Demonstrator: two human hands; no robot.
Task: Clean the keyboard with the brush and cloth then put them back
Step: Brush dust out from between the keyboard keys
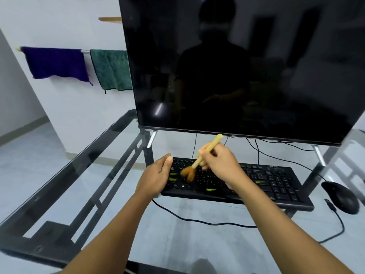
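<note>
Item 1, black keyboard: lying flat on a glass table with a dark metal frame, just in front of a large dark screen; several yellow-green smears on keys along the near rows. Item 2, brush with pale wooden handle and brown bristles: grasped in the right hand, fingers wrapped round the handle, handle tilted up and away towards the bottom edge of the screen, bristles splayed down on the keys in the left half of the keyboard; bristle tip blurred. Left hand: set against the left end of the keyboard, thumb up by the far-left corner, fingers hidden behind the hand itself, so impossible to tell whether curled round the edge or only pressed to it. 2 cloths hanging side by side on a wall rail, far left, well apart from the table: purple cloth on the left, green cloth on the right, its right edge hidden behind the screen. Black mouse on the glass just right of the keyboard. Black cable trailing across the glass near the keyboard's front edge.
</note>
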